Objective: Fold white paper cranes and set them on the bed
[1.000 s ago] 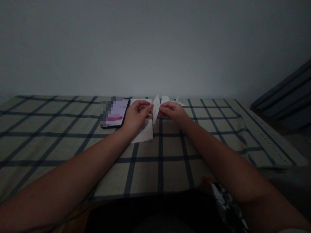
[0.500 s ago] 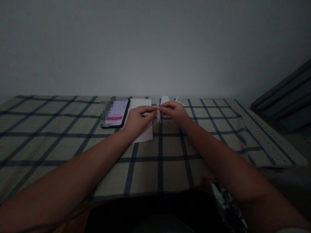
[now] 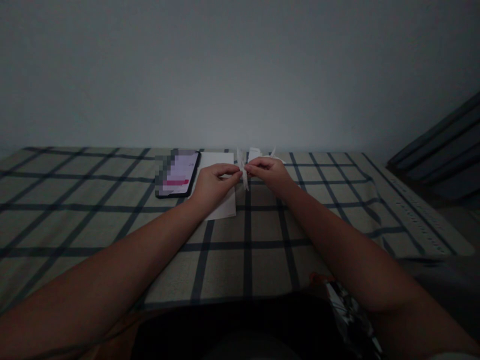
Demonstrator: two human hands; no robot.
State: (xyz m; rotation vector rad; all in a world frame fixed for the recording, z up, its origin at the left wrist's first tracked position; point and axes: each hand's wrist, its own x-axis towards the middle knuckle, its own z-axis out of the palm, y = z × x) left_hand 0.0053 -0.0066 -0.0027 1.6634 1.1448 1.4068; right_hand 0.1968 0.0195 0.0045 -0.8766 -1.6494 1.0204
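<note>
A small folded white paper piece is pinched between my two hands above the checked cloth. My left hand grips its left side with closed fingers. From the right, my right hand pinches its other side. The piece stands nearly on edge, thin and upright. Under my left hand lies a flat white sheet of paper.
A lit phone lies left of the sheet. More folded white paper bits sit just beyond my right hand. The checked cloth covers the surface up to a plain wall. Dark slats lean at the far right.
The folded piece has been squeezed from a wider flap into a thin upright strip. My fingertips have drawn closer together; my arms have hardly moved.
</note>
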